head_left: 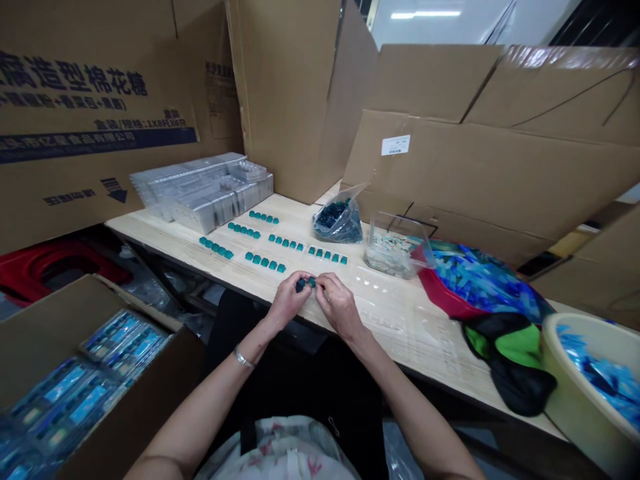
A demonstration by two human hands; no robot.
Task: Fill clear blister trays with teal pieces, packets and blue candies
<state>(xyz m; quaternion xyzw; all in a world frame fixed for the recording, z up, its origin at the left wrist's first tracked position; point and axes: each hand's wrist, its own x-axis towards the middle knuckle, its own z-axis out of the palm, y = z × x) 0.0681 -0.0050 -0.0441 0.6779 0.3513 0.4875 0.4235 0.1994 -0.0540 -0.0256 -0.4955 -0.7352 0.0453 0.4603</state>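
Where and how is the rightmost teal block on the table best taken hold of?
Pinch the rightmost teal block by its front and back sides, probably from the right: it looks small and squarish, with its one close neighbour at left.

The left forearm (207, 400) slants up and inward from the lower edge, its wrist (264, 331) about in line with the left hand (290, 297), whose fingers curl toward the thumb. Opposite, the right forearm (413, 397) angles in to the right hand (343, 307), back of it turned up, fingers bent. The two hands come together at the fingertips, though how tightly the right thumb and index finger close is hard to make out.
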